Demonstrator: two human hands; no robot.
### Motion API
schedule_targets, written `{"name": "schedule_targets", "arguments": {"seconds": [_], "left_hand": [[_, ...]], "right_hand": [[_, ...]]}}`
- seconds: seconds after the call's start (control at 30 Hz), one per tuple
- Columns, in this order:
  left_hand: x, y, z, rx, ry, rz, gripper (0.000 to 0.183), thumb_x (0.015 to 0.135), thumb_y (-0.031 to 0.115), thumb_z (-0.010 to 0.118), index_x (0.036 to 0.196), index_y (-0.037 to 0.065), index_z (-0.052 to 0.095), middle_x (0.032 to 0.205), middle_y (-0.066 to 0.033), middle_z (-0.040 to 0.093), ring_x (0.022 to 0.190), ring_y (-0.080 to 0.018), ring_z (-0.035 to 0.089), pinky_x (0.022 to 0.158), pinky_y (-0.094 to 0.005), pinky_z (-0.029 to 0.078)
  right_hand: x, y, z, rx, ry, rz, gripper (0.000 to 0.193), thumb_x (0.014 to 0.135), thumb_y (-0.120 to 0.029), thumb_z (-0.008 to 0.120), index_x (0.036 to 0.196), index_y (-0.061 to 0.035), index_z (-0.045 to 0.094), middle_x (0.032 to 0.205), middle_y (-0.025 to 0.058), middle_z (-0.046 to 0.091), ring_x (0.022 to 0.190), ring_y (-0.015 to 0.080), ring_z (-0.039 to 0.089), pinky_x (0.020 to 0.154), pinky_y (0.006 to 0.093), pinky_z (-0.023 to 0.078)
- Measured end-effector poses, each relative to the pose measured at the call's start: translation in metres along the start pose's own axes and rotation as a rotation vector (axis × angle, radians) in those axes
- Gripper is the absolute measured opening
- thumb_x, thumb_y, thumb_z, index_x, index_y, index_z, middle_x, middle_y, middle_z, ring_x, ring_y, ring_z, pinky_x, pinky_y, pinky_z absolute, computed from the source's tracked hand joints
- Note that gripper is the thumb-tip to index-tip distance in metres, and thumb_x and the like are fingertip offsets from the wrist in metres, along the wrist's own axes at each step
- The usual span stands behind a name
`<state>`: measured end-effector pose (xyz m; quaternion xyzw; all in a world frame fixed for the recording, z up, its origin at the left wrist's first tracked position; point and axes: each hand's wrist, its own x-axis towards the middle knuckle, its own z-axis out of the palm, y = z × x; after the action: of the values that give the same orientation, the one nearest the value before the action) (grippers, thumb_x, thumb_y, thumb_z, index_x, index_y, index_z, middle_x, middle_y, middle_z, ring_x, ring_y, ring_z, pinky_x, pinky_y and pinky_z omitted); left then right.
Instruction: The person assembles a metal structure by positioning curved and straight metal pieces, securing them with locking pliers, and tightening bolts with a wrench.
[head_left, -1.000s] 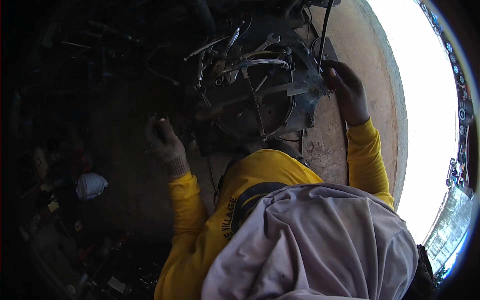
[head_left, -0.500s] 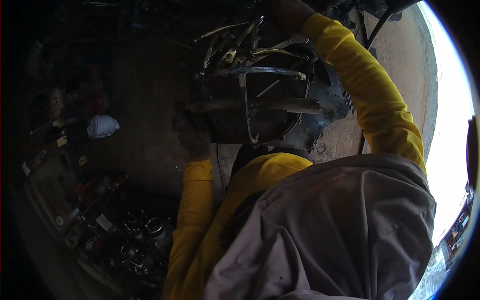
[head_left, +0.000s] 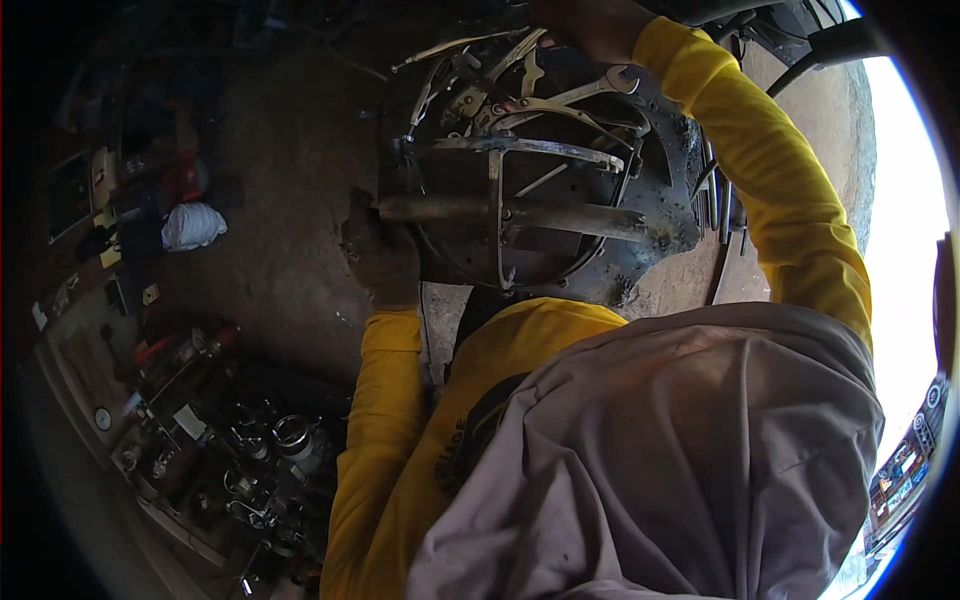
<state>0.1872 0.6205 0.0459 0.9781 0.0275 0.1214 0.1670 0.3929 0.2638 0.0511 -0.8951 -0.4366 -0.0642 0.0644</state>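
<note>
A dark metal frame with curved bars (head_left: 497, 220) lies in front of me, a round tube (head_left: 570, 217) crossing it. Just beside the tube's left end is my left hand (head_left: 385, 262), in shadow; its fingers look curled, and what they hold, if anything, does not show. My right arm reaches to the far side, where my right hand (head_left: 597, 28) is over the upper end of the heap of tools; its fingers are lost in the dark. Nearby, an open-ended wrench (head_left: 618, 80) lies among levers and pliers-like tools (head_left: 530, 104) on top of the frame.
A white bundle (head_left: 193, 227) sits at the left among dark boxes and red items. Several metal machine parts (head_left: 292, 436) stand on the floor at lower left. Thin rods (head_left: 722, 205) lie right of the frame. A thick dark bar (head_left: 845, 42) juts in at upper right.
The view has brightened and shifted slightly, and more of the tools shows, the wrench included. My right hand sits slightly farther right; my left hand stays beside the tube's end.
</note>
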Motion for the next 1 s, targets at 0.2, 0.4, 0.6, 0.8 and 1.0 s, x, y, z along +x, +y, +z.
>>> {"name": "schedule_targets", "arguments": {"seconds": [0.2, 0.4, 0.6, 0.8, 1.0], "left_hand": [[-0.002, -0.007, 0.004, 0.07, 0.08, 0.062, 0.038, 0.093, 0.023, 0.061, 0.125, 0.004, 0.057, 0.102, -0.0153, 0.067, 0.093, -0.0348, 0.063, 0.081, -0.046, 0.051], [-0.001, -0.001, 0.004, 0.067, 0.075, 0.037, 0.04, 0.091, 0.021, 0.064, 0.126, 0.005, 0.056, 0.101, -0.0145, 0.067, 0.091, -0.0337, 0.064, 0.079, -0.0447, 0.053], [-0.003, -0.008, 0.008, 0.035, 0.088, 0.036, 0.04, 0.09, 0.017, 0.066, 0.127, 0.005, 0.058, 0.107, -0.016, 0.068, 0.096, -0.0349, 0.065, 0.083, -0.0437, 0.053], [-0.001, 0.0, 0.003, 0.057, 0.062, -0.006, 0.041, 0.09, 0.019, 0.065, 0.128, 0.006, 0.057, 0.106, -0.0163, 0.067, 0.097, -0.0356, 0.064, 0.085, -0.0447, 0.052], [0.001, -0.001, 0.002, 0.06, 0.049, 0.011, 0.04, 0.091, 0.026, 0.064, 0.126, 0.007, 0.057, 0.103, -0.0153, 0.067, 0.095, -0.0347, 0.063, 0.08, -0.0462, 0.052]], "right_hand": [[-0.022, -0.002, -0.041, 0.105, 0.108, 0.043, 0.035, 0.083, -0.011, 0.061, 0.118, -0.0062, 0.062, 0.109, 0.0179, 0.066, 0.11, 0.0349, 0.06, 0.092, 0.0462, 0.049], [-0.079, 0.01, -0.038, -0.097, 0.102, 0.199, 0.031, 0.085, -0.016, 0.062, 0.114, -0.005, 0.062, 0.112, 0.0185, 0.062, 0.108, 0.0372, 0.057, 0.092, 0.0472, 0.045], [-0.089, 0.011, -0.04, -0.066, 0.028, 0.451, 0.029, 0.086, -0.02, 0.062, 0.112, -0.0051, 0.059, 0.112, 0.0195, 0.06, 0.111, 0.0395, 0.054, 0.093, 0.0502, 0.044], [-0.075, 0.01, -0.008, 0.126, -0.031, 0.647, 0.033, 0.09, -0.023, 0.06, 0.12, -0.0095, 0.058, 0.119, 0.0215, 0.058, 0.114, 0.0424, 0.054, 0.094, 0.0547, 0.044], [-0.062, 0.026, 0.03, 0.028, -0.048, 0.488, 0.037, 0.089, -0.025, 0.063, 0.125, -0.0136, 0.06, 0.126, 0.0202, 0.058, 0.117, 0.0402, 0.054, 0.097, 0.0534, 0.045]]}}
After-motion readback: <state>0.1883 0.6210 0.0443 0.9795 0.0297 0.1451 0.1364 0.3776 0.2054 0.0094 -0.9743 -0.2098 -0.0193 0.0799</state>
